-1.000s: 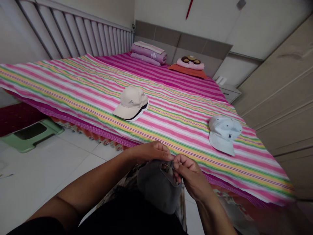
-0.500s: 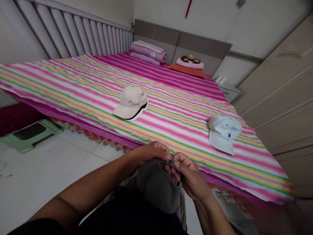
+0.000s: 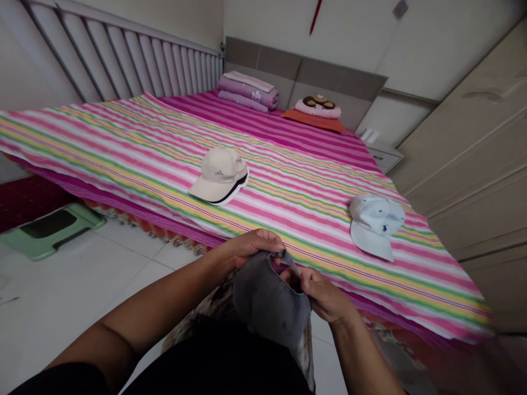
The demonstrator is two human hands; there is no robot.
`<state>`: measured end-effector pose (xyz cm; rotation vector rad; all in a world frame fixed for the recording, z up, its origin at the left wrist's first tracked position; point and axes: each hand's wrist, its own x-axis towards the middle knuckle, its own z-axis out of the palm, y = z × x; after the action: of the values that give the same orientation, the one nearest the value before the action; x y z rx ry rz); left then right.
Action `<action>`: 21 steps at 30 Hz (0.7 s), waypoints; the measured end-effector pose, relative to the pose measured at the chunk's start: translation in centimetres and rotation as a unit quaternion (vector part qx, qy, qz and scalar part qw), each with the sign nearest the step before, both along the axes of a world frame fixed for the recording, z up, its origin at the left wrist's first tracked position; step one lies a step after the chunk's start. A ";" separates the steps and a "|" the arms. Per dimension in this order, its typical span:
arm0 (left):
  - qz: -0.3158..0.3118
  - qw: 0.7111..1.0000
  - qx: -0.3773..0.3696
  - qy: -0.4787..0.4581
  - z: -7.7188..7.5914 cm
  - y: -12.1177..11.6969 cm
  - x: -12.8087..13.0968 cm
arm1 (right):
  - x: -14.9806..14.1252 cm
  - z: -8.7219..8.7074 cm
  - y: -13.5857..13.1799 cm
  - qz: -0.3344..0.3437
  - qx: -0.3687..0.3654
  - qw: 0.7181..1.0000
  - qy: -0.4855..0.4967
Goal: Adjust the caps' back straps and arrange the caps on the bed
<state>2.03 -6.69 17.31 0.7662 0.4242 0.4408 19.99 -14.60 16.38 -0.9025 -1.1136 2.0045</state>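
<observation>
A dark grey fabric baseball cap with a rounded crown (image 3: pixel 267 307) is held by both hands in front of the person's body, beside the near edge of the bed. The left hand (image 3: pixel 257 245) pinches the cap at the upper end of its opening; the right hand (image 3: pixel 325 293) grasps the opening's right side. The crown lies below the left grip and to the left of the right grip. Beyond, on a multicoloured striped cloth (image 3: pixel 288 203), rest a beige fabric baseball cap (image 3: pixel 218 170) and, farther right, a pale blue fabric baseball cap (image 3: pixel 376 219).
</observation>
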 end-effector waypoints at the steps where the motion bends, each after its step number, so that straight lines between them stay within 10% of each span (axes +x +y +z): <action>1: -0.003 1.000 0.000 0.000 -0.1 0.2 0.0 | 0.1 -0.3 0.0 0.013 -0.005 1.000 0.009; 21: -0.127 0.990 0.061 -0.028 -0.8 2.2 -1.2 | 1.7 4.2 0.3 -0.134 0.074 0.974 0.165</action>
<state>0.85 -4.48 16.51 0.9121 0.2433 0.2501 21.71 -14.26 20.59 -0.5811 -0.8893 1.7455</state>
